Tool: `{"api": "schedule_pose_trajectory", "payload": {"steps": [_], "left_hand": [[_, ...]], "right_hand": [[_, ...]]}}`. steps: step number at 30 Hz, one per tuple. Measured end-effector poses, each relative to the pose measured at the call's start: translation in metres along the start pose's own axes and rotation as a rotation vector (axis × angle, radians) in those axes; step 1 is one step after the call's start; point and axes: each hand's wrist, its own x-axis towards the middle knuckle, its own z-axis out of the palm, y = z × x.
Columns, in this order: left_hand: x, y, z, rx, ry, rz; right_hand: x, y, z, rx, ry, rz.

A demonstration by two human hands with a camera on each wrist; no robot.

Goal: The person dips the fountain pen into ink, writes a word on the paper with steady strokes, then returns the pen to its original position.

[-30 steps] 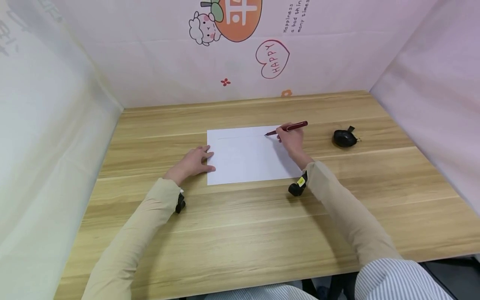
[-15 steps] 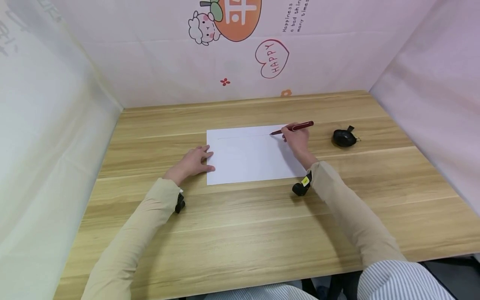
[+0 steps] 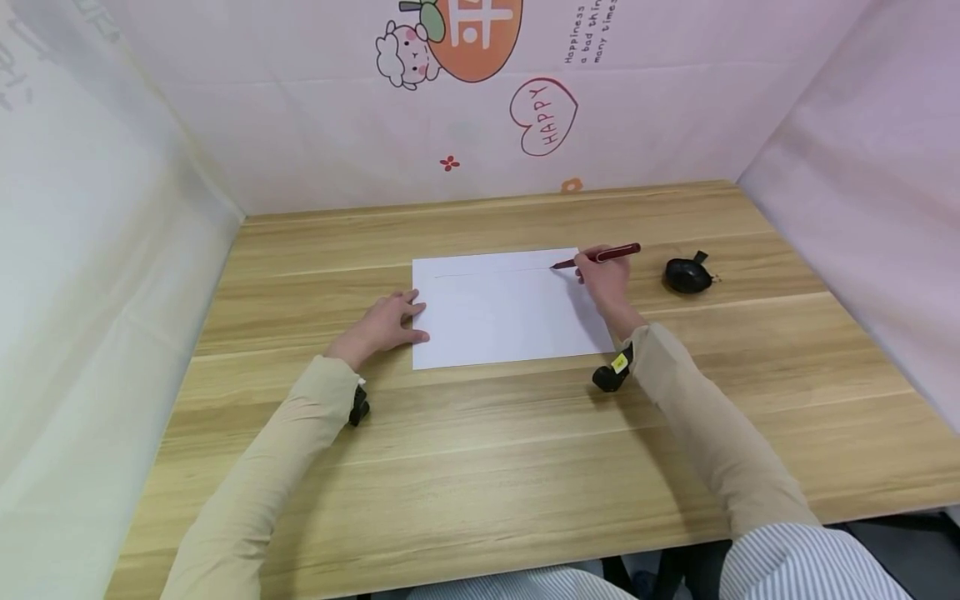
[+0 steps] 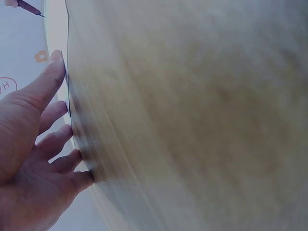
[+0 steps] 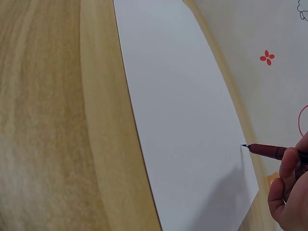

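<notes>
A white sheet of paper [image 3: 487,321] lies flat on the wooden table, with a thin line [image 3: 487,273] running across its upper part. My right hand [image 3: 609,279] pinches a dark red fountain pen [image 3: 618,252], whose nib meets the sheet at the line's right end. In the right wrist view the pen [image 5: 267,150] shows its pointed nib over the paper [image 5: 187,110]. My left hand [image 3: 386,323] rests at the sheet's left edge, fingers spread and fingertips on the paper. The left wrist view shows that hand [image 4: 38,139] with its thumb and fingers along the paper's edge.
A small round black object [image 3: 687,276] with a short tab sits on the table [image 3: 465,467] to the right of the paper. White printed cloth [image 3: 322,142] hangs behind the table and along both sides. Black cameras are strapped to both wrists.
The right hand and pen have slid to the right along the sheet's upper part, and the thin line has grown longer behind the nib. The left hand has stayed in place.
</notes>
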Motion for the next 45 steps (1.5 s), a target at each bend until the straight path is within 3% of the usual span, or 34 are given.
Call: {"api": "schedule_pose_trajectory", "payload": {"steps": [7,17,35,45], "left_hand": [[0.001,0.001,-0.001,0.006,-0.010,-0.002],[0.001,0.002,-0.001,-0.004,-0.011,-0.001],[0.000,0.001,-0.001,0.010,0.000,0.035],[0.000,0.000,0.000,0.009,0.006,0.046]], "right_hand": [[0.005,0.005,-0.006,0.026,0.029,0.001],[0.010,0.010,-0.015,0.093,0.026,0.077],[0.012,0.013,-0.024,0.085,0.084,0.050],[0.013,0.015,-0.030,0.145,0.101,0.003]]}}
